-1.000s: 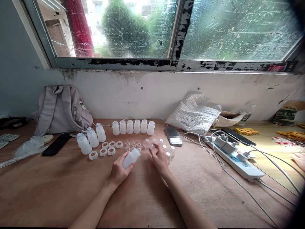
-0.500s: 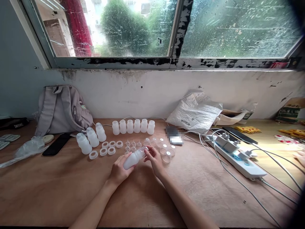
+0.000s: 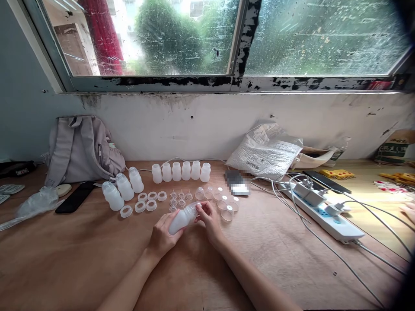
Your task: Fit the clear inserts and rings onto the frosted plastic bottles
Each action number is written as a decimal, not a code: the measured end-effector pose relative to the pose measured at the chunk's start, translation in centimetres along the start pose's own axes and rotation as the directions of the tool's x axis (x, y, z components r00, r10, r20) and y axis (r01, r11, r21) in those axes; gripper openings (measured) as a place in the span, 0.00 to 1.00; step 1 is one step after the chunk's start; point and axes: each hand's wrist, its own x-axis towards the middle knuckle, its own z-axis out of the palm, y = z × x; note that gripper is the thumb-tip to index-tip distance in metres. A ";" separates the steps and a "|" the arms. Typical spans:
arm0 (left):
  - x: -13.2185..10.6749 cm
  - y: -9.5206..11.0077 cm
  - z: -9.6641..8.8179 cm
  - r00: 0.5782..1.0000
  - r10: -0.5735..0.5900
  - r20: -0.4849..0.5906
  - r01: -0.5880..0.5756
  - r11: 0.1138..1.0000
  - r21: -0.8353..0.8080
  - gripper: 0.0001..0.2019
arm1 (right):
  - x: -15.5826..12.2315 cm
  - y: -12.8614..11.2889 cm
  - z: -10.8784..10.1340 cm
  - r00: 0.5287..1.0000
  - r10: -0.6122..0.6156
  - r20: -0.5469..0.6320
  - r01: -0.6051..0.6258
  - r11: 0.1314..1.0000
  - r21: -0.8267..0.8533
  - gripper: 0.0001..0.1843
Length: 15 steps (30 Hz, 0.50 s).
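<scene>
My left hand (image 3: 162,235) is wrapped around the body of a frosted white baby bottle (image 3: 178,223), which tilts up to the right above the table. The fingers of my right hand (image 3: 210,221) pinch the clear cap (image 3: 192,209) at the bottle's upper end. Just beyond are small silicone nipples (image 3: 189,195) in rows, and to their right several clear caps (image 3: 227,214). White collar rings (image 3: 140,207) lie left of the nipples. Several open bottle bodies (image 3: 177,172) stand in a row behind, and three capped bottles (image 3: 125,187) stand at the left.
A grey backpack (image 3: 82,149) leans on the wall, with a black phone (image 3: 76,198) and plastic bag (image 3: 39,202) near it. Toward the right are a silver padded mailer (image 3: 267,149), a power strip (image 3: 337,228) and loose cables. Another person's hand (image 3: 409,212) shows at the right edge.
Both hands keep their hold on the bottle and cap, with only a very slight shift. The camera view has moved a little.
</scene>
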 end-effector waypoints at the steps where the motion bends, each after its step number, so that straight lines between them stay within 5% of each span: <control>1: 0.0 0.1 0.0 1.000 0.006 -0.005 -0.006 1.000 0.008 0.22 | 0.0 -0.1 0.0 1.000 -0.002 -0.006 0.002 1.000 0.000 0.12; 15: -0.2 0.3 0.1 0.998 0.057 -0.006 -0.057 0.997 0.060 0.20 | 0.3 -0.4 -0.3 0.997 0.066 0.028 -0.067 0.998 0.016 0.13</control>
